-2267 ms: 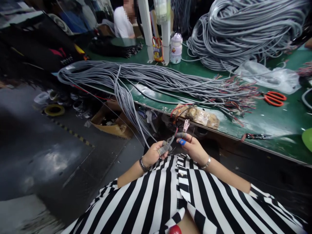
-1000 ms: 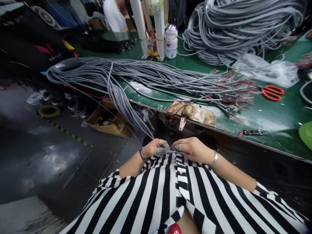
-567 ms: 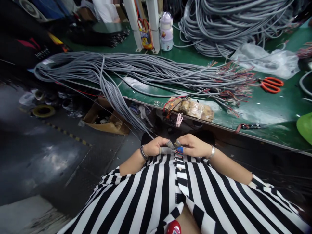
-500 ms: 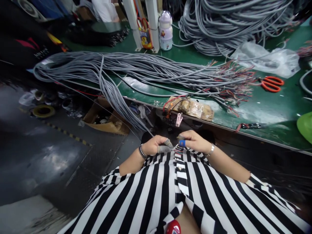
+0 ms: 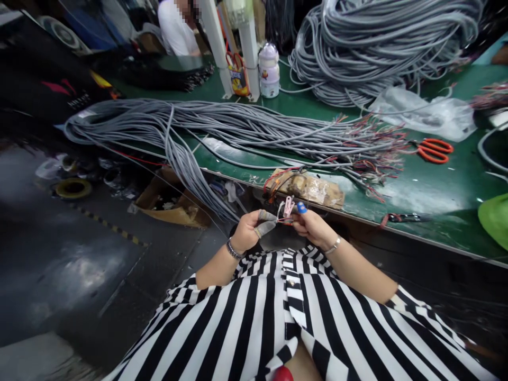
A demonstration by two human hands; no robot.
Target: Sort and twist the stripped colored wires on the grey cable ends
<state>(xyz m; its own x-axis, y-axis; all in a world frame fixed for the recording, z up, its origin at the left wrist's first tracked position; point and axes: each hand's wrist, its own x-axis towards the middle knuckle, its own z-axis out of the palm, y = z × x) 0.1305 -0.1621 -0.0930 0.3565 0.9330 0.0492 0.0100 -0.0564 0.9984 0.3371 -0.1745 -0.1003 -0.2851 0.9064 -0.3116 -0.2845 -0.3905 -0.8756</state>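
Both hands, left hand point(image 5: 248, 233) and right hand point(image 5: 313, 226), are pinching a thin wire end point(image 5: 282, 219) between taped fingertips, now raised nearer the green desk point(image 5: 420, 185) edge than before. Just behind, a pink clip point(image 5: 288, 206) is dangling; grey cables point(image 5: 246, 124) are sprawling across.

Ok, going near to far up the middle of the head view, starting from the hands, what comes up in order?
left hand and right hand with the thin wires between them → brown packet at the table edge → long grey cable bundle → white bottle → seated person.
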